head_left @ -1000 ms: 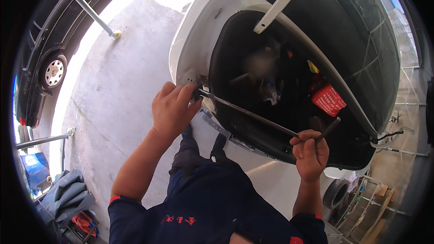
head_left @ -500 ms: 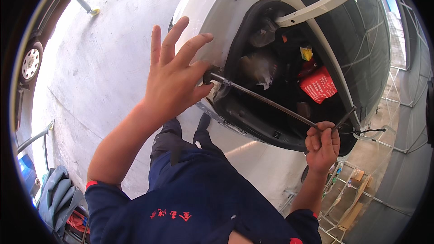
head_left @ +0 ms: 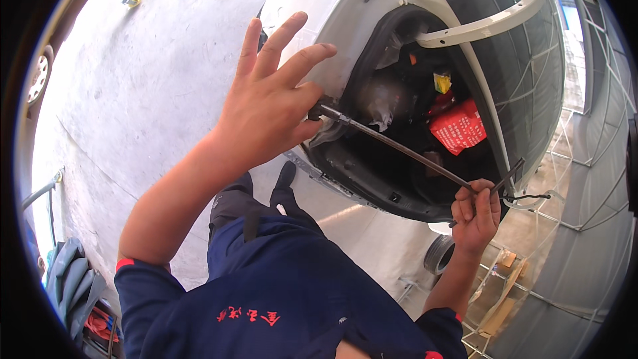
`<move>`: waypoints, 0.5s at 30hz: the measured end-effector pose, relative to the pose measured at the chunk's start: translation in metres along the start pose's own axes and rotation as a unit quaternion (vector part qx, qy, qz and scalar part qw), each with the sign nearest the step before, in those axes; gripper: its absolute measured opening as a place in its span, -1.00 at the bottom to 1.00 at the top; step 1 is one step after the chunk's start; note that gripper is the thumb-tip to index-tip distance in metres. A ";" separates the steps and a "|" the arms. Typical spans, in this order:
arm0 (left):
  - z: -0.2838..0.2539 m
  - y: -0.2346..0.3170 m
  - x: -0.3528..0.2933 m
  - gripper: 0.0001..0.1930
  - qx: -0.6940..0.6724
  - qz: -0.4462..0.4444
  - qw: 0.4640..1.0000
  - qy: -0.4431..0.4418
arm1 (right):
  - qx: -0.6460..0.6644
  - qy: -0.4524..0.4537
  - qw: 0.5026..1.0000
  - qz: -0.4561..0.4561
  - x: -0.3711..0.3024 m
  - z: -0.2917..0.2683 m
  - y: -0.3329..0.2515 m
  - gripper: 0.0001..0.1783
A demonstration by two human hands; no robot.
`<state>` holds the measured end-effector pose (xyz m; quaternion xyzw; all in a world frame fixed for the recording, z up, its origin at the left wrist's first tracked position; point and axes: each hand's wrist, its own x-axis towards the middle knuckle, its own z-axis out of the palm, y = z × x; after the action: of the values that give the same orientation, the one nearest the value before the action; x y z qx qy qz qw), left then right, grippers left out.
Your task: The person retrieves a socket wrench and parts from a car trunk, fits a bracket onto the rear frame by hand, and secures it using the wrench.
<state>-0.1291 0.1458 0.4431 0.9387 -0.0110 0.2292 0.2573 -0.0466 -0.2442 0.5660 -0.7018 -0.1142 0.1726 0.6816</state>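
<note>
A long metal T-handle socket wrench [head_left: 412, 153] spans the gap between the two sets of fingers, its shaft slanting down from the left ones to the right ones across the open boot [head_left: 359, 171] of a white car [head_left: 319, 20]. The left hand [head_left: 266, 106] has thumb and forefinger closed in a pinch at the dark end piece [head_left: 320, 109] of the shaft, with the other three fingers fanned wide and holding nothing. Whether that piece is a socket or something fitted to it, I cannot tell. The right hand [head_left: 478, 216] has its fingers curled round the joint of shaft and crossbar [head_left: 510, 176]; the bar pokes out on both sides of them.

Just beyond the shaft, between the two hands, a red printed package [head_left: 458, 126] and a crumpled transparent plastic bag [head_left: 381, 116] lie in the boot; a small yellow packet [head_left: 442, 83] lies farther from the fingers. A tyre [head_left: 438, 252] is below and left of the right fingers.

The wrench looks stiff, fairly heavy for its length and hard to damage; its smooth shaft could slip or roll in a light pinch. The crossbar joint seems the surest hold, with the far end merely steadied by fingertips.
</note>
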 end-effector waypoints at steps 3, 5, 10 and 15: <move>-0.001 -0.003 0.000 -0.69 -0.017 0.004 1.000 -0.004 | 0.000 0.002 1.000 0.011 0.001 -0.003 -0.001 -0.69; -0.001 -0.006 0.002 -0.72 -0.014 0.022 1.000 -0.003 | -0.016 -0.004 1.000 0.001 0.004 -0.003 -0.004 -0.69; -0.001 -0.010 0.004 -0.71 -0.011 0.037 0.999 -0.009 | -0.044 -0.024 0.999 -0.018 0.006 -0.001 -0.008 -0.69; -0.003 -0.013 0.007 -0.71 -0.020 0.046 0.999 -0.017 | -0.034 -0.029 0.999 -0.012 0.002 -0.002 -0.004 -0.68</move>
<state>-0.1221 0.1596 0.4422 0.9355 -0.0635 0.2248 0.2649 -0.0432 -0.2452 0.5695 -0.7179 -0.1483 0.1810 0.6557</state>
